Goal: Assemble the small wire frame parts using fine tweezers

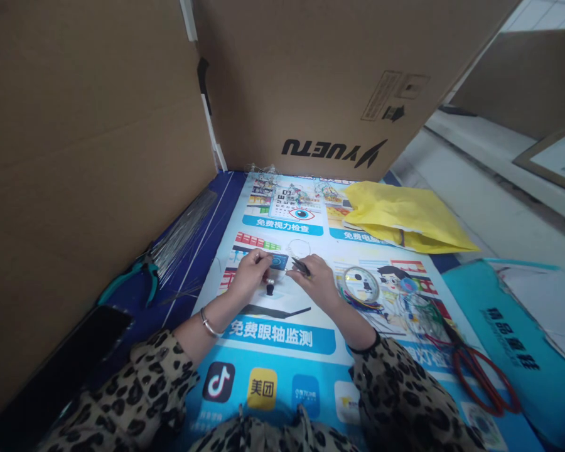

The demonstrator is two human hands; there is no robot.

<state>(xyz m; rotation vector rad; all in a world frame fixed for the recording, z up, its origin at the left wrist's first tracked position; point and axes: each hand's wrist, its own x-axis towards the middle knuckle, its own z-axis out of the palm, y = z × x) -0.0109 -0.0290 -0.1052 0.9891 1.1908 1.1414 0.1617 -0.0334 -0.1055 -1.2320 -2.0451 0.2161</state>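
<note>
My left hand (pixel 250 276) is closed in a pinch above the printed poster (pixel 282 304), a metal bangle on its wrist. What its fingertips hold is too small to name. A small silvery and black piece (pixel 270 287) shows just under those fingers; whether it is held or printed I cannot tell. Close by on the right, my right hand (pixel 319 282) grips a small dark pointed tool (pixel 301 267), its kind unclear. A tiny pale bit appears between the two hands. Beyond them lies a thin, clear beaded loop (pixel 299 247) on the poster.
Tall cardboard panels (pixel 311 81) stand left and behind. Teal-handled pliers (pixel 130 279) and thin wires (pixel 186 229) lie left, near a dark flat object (pixel 87 342). Rightward are a clear round roll (pixel 361 284), coloured threads, red-handled scissors (pixel 484 380), a yellow bag (pixel 405 213) and a blue bag (pixel 513 326).
</note>
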